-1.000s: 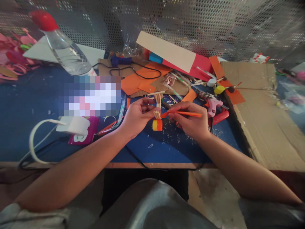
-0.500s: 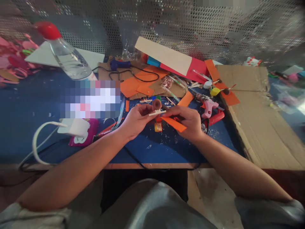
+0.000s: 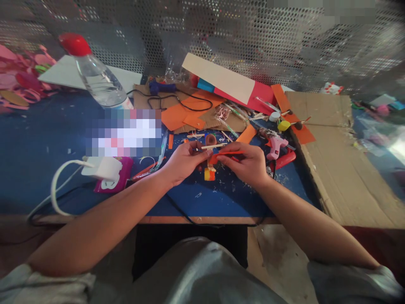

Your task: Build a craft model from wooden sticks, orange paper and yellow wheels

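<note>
Centrally, 2 bare hands work close together above a blue tabletop (image 3: 228, 204). The left hand (image 3: 182, 164) holds a small stick assembly between thumb and fingertips in a narrow pinch; its pale wooden stick (image 3: 212, 146) lies crosswise between the hands, in front of a brown round piece (image 3: 210, 139). Below the stick, a yellow-and-orange block (image 3: 209, 174) appears joined to the assembly by short pale pieces, though the join is too small to confirm. The right hand (image 3: 248, 164) pinches an orange strip (image 3: 214, 159), whose near end reaches the assembly; whether it touches or is merely beside it cannot be told. As to progress, the wooden parts seem already put together, whereas the strip, gripped by the fingers, appears not yet fixed; the amount of work remaining cannot be judged. Beyond the right hand lie a loose orange piece (image 3: 247, 134) and a pink glue gun (image 3: 277, 147), neither being held. Farther back, a larger orange sheet (image 3: 175, 113) lies on cardboard, and pale scraps (image 3: 198, 195) dot the tabletop near the block, suggesting that some trimming is done.
</note>
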Motion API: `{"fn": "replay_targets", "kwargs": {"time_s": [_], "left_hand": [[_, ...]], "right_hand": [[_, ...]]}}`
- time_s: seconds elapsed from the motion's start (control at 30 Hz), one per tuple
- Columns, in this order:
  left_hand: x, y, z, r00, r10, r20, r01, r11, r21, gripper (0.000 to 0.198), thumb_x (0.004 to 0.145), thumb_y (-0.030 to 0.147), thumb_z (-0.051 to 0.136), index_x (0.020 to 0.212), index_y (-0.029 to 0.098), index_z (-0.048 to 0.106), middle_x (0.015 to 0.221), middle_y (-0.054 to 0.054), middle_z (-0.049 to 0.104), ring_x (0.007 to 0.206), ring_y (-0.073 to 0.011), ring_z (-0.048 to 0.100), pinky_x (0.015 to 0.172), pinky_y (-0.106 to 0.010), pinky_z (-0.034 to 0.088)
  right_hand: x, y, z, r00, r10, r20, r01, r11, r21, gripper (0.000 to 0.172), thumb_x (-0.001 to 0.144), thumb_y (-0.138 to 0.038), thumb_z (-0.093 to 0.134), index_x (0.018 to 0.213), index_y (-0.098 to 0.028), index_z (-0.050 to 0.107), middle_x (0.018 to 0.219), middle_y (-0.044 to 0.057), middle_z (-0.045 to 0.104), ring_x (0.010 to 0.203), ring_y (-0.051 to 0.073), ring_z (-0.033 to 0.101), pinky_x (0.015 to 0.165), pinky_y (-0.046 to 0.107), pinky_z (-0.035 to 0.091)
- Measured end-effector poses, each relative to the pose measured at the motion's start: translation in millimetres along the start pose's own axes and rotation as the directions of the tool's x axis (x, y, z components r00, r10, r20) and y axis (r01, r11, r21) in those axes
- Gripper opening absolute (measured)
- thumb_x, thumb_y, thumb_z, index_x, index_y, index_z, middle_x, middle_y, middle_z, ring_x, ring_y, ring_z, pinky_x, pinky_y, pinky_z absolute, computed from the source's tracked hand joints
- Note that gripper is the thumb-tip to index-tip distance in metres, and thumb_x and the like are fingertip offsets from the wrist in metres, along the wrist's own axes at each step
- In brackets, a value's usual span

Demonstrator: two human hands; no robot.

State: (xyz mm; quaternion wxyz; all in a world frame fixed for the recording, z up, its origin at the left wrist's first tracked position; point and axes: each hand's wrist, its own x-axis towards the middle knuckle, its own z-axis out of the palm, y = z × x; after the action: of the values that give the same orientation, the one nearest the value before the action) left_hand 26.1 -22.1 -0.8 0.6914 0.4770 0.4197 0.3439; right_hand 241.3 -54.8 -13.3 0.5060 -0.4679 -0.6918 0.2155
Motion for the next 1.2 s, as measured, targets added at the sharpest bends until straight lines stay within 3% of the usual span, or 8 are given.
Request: {"fn": "replay_targets", "kwargs": {"time_s": [0.13, 0.37, 0.57, 0.7, 0.8, 0.93, 1.1, 1.2], "left_hand": [[-0.9, 0.6, -0.6, 0.999, -0.027, -0.023, 0.027, 1.000, -0.004, 0.032, 0.091, 0.033, 0.090, 0.088, 0.021, 0.061, 0.070, 0.003, 0.070, 0.063, -0.0119, 0.067, 0.058, -0.025, 0.048], [0.4, 1.4, -1.4, 0.996, -0.074, -0.039, 0.075, 0.997, 0.014, 0.027, 0.093, 0.028, 0.089, 0.091, 0.019, 0.064, 0.074, 0.001, 0.075, 0.064, -0.0125, 0.073, 0.056, -0.025, 0.056], [5.9, -3.7, -9.6, 1.000, -0.012, -0.017, 0.014, 0.992, 0.128, 0.038, 0.077, 0.027, 0.104, 0.087, 0.016, 0.069, 0.079, -0.003, 0.079, 0.069, -0.0156, 0.075, 0.066, -0.032, 0.066], [8.6, -6.4, -12.0, 1.000, 0.016, -0.008, -0.014, 0.983, 0.186, 0.040, 0.072, 0.030, 0.107, 0.086, 0.016, 0.072, 0.080, -0.005, 0.080, 0.070, -0.0171, 0.075, 0.068, -0.035, 0.067], [10.8, -9.0, -13.0, 0.997, 0.043, -0.061, -0.026, 0.966, 0.255, 0.042, 0.073, 0.026, 0.105, 0.086, 0.019, 0.066, 0.079, -0.004, 0.078, 0.071, -0.0199, 0.077, 0.065, -0.035, 0.065], [9.7, -11.2, -14.9, 0.993, 0.098, -0.069, -0.055, 0.883, 0.466, 0.034, 0.082, 0.026, 0.094, 0.085, 0.022, 0.059, 0.076, -0.002, 0.076, 0.064, -0.0200, 0.074, 0.061, -0.034, 0.057], [1.4, -1.5, -15.5, 0.964, 0.264, -0.020, -0.155, 0.625, 0.765, 0.022, 0.085, 0.028, 0.086, 0.082, 0.022, 0.065, 0.078, -0.001, 0.075, 0.070, -0.0183, 0.067, 0.067, -0.032, 0.044], [-2.2, 6.3, -14.7, 0.956, 0.292, -0.008, -0.161, 0.550, 0.820, 0.021, 0.084, 0.027, 0.086, 0.082, 0.023, 0.065, 0.078, 0.000, 0.073, 0.071, -0.0181, 0.063, 0.070, -0.033, 0.041]], "right_hand": [[0.6, 1.3, 0.8, 0.996, 0.076, 0.037, -0.078, 0.995, 0.061, 0.021, 0.092, -0.047, 0.090, 0.094, -0.025, 0.089, 0.082, 0.004, 0.087, 0.062, 0.018, 0.074, 0.060, 0.031, 0.060], [3.4, 1.8, 1.6, 0.995, -0.015, 0.094, 0.006, 0.995, 0.095, 0.019, 0.093, -0.045, 0.090, 0.093, -0.026, 0.091, 0.089, 0.006, 0.089, 0.075, 0.020, 0.079, 0.070, 0.034, 0.063], [0.5, 4.8, 0.3, 0.981, 0.188, 0.055, -0.196, 0.961, 0.195, 0.046, 0.094, -0.067, 0.084, 0.088, -0.022, 0.086, 0.067, 0.004, 0.079, 0.055, 0.018, 0.070, 0.051, 0.029, 0.056], [0.8, 8.6, 1.7, 0.972, 0.235, 0.014, -0.229, 0.929, 0.291, 0.056, 0.091, -0.077, 0.082, 0.078, -0.022, 0.079, 0.065, 0.004, 0.077, 0.054, 0.018, 0.070, 0.051, 0.030, 0.058], [1.6, 10.1, 2.8, 0.968, 0.248, 0.028, -0.244, 0.918, 0.312, 0.056, 0.089, -0.077, 0.084, 0.079, -0.022, 0.079, 0.064, 0.004, 0.076, 0.053, 0.017, 0.069, 0.048, 0.029, 0.055], [2.5, 8.2, 3.0, 0.967, 0.250, 0.058, -0.254, 0.909, 0.330, 0.055, 0.087, -0.075, 0.087, 0.078, -0.022, 0.078, 0.062, 0.002, 0.074, 0.051, 0.015, 0.066, 0.046, 0.027, 0.049], [4.4, 3.5, 3.6, 0.969, 0.223, 0.106, -0.246, 0.903, 0.352, 0.054, 0.087, -0.074, 0.088, 0.080, -0.022, 0.077, 0.063, 0.001, 0.072, 0.052, 0.014, 0.064, 0.050, 0.028, 0.053], [5.0, 2.4, 3.8, 0.971, 0.203, 0.124, -0.234, 0.907, 0.351, 0.055, 0.087, -0.074, 0.087, 0.077, -0.022, 0.073, 0.062, 0.000, 0.070, 0.051, 0.013, 0.062, 0.049, 0.027, 0.050]]}}
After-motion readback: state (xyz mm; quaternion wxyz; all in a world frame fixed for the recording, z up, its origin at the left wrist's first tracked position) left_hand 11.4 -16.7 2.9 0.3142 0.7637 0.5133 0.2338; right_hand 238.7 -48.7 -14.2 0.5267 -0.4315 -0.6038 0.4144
